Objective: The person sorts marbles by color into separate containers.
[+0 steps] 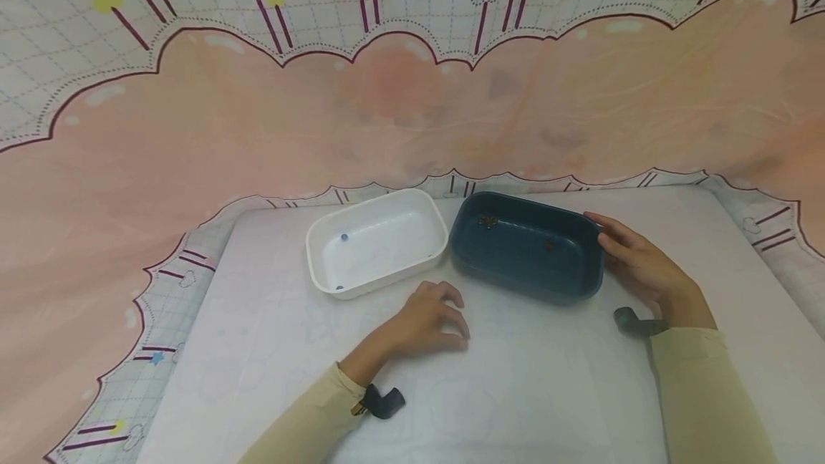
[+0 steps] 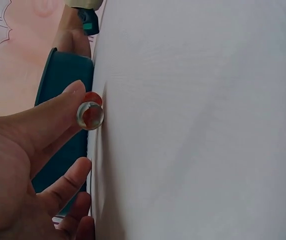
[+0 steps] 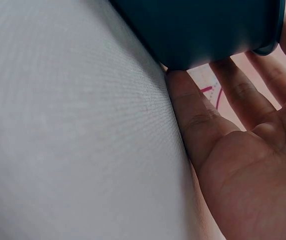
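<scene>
In the head view, my left hand [image 1: 425,321] is low over the white table, in front of the gap between a white tray [image 1: 374,286] and a dark blue tray [image 1: 515,281]. The left wrist view shows its thumb and forefinger pinching a clear glass marble [image 2: 90,116] with reddish color; a reddish round shape [image 2: 93,97] lies just behind it. My right hand [image 1: 644,267] grips the right end of the dark blue tray, several fingers against its outer wall [image 3: 217,30]. Inside that tray are a cluster of small brownish marbles [image 1: 488,221] and a reddish one [image 1: 549,246].
Two bluish marbles, one toward the back [image 1: 344,238] and one by the front wall [image 1: 339,287], lie in the white tray. The trays' near corners almost meet. A patterned peach cloth [image 1: 387,120] hangs behind the white tabletop [image 1: 515,392].
</scene>
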The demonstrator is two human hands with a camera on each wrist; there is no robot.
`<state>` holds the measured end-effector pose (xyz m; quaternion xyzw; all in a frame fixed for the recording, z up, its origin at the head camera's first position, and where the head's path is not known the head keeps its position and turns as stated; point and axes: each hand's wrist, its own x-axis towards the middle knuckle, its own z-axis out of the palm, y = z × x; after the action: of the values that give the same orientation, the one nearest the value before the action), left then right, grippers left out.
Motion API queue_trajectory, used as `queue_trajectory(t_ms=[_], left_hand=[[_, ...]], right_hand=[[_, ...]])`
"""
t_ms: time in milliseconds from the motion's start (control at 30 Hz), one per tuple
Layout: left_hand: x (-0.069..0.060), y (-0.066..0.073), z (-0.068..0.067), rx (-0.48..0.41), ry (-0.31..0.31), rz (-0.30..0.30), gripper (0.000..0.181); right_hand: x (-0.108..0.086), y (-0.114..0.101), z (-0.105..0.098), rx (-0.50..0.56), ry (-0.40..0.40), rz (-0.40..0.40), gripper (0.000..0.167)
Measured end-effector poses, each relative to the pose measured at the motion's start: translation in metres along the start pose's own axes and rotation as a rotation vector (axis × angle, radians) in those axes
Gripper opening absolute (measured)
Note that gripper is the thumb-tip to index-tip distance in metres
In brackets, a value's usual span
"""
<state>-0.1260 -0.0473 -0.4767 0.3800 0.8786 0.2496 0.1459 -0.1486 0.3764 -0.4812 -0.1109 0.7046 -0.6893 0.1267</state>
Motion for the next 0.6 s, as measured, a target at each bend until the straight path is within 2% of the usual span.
queue_trajectory(t_ms=[367, 600], left_hand=[[0.0011, 0.0045, -0.0020, -0.028, 0.004, -0.036, 0.010], [0.0009, 0.0046, -0.0021, -0.033, 0.000, -0.038, 0.012]], right_hand=[[0.0009, -0.0014, 0.0006, -0.017, 0.014, 0.030, 0.054], [0.0014, -0.0042, 0.0008, -0.128, 0.066, 0.103, 0.056]])
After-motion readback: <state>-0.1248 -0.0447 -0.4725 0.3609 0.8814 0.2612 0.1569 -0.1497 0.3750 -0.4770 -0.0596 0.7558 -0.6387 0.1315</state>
